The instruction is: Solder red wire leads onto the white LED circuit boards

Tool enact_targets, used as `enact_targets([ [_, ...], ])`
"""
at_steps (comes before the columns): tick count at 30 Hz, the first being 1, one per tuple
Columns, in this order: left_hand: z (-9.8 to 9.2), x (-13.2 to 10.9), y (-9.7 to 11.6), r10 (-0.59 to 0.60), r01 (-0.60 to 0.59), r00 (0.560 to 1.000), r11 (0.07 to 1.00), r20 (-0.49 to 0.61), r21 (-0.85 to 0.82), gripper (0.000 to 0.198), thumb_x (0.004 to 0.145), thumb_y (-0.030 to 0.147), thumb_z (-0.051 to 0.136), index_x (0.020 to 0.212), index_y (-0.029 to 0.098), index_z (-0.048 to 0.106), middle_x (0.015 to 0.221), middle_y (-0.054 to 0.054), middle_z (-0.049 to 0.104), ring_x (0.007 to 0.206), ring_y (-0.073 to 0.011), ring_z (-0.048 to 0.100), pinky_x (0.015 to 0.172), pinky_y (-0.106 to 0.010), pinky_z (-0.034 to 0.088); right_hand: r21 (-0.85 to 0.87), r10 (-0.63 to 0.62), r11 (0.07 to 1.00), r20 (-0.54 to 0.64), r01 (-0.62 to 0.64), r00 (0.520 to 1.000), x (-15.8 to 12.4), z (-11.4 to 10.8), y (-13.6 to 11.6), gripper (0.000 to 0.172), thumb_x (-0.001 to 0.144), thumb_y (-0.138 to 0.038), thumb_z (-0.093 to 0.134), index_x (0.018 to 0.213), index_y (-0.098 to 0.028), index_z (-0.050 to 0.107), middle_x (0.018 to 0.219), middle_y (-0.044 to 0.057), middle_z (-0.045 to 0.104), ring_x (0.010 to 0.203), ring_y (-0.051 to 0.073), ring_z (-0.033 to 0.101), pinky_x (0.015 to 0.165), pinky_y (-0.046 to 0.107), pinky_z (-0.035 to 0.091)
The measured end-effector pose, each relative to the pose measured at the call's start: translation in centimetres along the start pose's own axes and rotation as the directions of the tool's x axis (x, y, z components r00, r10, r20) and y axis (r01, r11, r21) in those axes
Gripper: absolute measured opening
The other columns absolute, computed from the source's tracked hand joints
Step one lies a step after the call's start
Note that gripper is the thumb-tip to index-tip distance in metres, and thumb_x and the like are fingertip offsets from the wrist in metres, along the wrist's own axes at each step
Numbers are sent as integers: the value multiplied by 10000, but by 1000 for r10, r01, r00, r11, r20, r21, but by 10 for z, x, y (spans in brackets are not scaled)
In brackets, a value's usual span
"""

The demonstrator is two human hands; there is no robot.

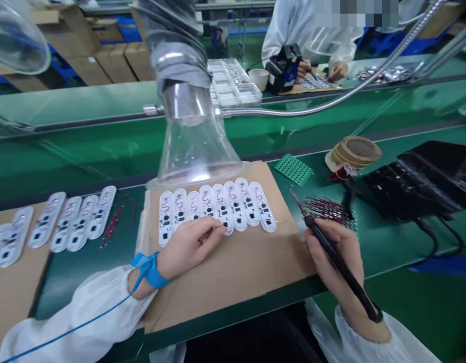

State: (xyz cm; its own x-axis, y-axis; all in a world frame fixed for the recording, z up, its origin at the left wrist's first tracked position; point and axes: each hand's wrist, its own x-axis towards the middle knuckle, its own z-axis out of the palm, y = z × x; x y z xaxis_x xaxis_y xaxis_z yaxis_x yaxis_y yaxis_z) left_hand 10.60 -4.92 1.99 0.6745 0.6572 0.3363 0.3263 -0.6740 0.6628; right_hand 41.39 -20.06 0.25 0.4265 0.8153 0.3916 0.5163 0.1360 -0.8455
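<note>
While the person's left hand (189,247) rests at the near edge of a tight row of white circuit boards (218,206), its fingers (214,229) are together, pinching a thin reddish item (207,235) too small to identify. A blue wrist strap (150,269) circles that wrist. The right hand (333,257) is closed around a black-handled soldering iron (350,277), its tip raised just beside a bundle of red-and-black wires (329,213).

The boards lie on a cardboard sheet (233,287) at the edge of a green tabletop (407,272). Risk assessed: the iron's tip could scorch the wire insulation or cardboard if lowered carelessly, and a knock could shift the closely spaced boards. A clear fume hood (195,146) stands just beyond the row and limits upward and forward movement. Open tabletop lies right of the sheet; a second cardboard sheet (13,302) and further boards (77,219) crowd the left.

Farther out sit a green circuit-board panel (293,170), a tan tape roll (353,153) and a black unit (418,181) of uncertain type. Across the bench, a co-worker's hands (319,70) work apart from these.
</note>
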Motion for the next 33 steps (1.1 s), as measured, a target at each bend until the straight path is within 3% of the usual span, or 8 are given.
enact_targets([
  [3, 7, -4, -2, 3, -3, 1000, 1000, -5, 12, 80, 1125, 199, 602, 1073, 214, 660, 658, 104, 526, 504, -85, 426, 519, -199, 356, 113, 24, 993, -47, -19, 999, -11, 2, 6, 308, 1093, -285, 770, 1373, -305, 643, 940, 17, 850, 822, 223, 838, 791, 381, 690],
  [8, 7, -8, -2, 23, -19, 998, 996, -54, 82, 109, 1092, 167, 626, 997, 221, 616, 635, 124, 422, 483, -80, 376, 490, -195, 318, 168, 17, 986, -143, 7, 990, -22, -3, 21, 120, 1074, -350, 797, 1150, -276, 740, 842, 20, 810, 668, 217, 786, 619, 371, 646],
  [11, 5, -8, -1, 14, -5, 997, 993, -78, 119, 138, 1081, 169, 633, 960, 226, 596, 626, 128, 386, 474, -79, 370, 481, -196, 310, 276, 64, 961, -178, -13, 982, -20, -5, 23, 146, 1097, -394, 748, 1024, -269, 729, 762, -14, 729, 587, 183, 710, 557, 341, 596],
  [21, 1, -10, 2, 18, -4, 996, 986, -84, 168, 138, 1082, 179, 630, 974, 242, 573, 717, 100, 579, 485, -62, 410, 483, -181, 335, 293, 70, 956, -122, -31, 990, -21, -6, 20, 148, 1064, -368, 780, 988, -244, 751, 691, -14, 693, 583, 171, 663, 512, 279, 512],
  [29, 1, -8, 3, 27, -14, 997, 982, -66, 190, 141, 1083, 186, 626, 972, 253, 569, 634, 125, 399, 467, -74, 405, 484, -188, 323, 264, 70, 963, -76, -48, 995, -20, -6, 20, 154, 1066, -388, 776, 997, -252, 754, 692, -12, 705, 581, 182, 672, 543, 298, 531],
  [33, 1, -7, 3, 17, -6, 998, 984, -61, 177, 142, 1071, 182, 631, 969, 255, 565, 625, 122, 402, 461, -79, 414, 481, -194, 325, 259, 87, 964, -71, -66, 994, -21, -6, 19, 159, 1072, -391, 767, 996, -253, 745, 710, -7, 705, 587, 182, 671, 547, 310, 523],
])
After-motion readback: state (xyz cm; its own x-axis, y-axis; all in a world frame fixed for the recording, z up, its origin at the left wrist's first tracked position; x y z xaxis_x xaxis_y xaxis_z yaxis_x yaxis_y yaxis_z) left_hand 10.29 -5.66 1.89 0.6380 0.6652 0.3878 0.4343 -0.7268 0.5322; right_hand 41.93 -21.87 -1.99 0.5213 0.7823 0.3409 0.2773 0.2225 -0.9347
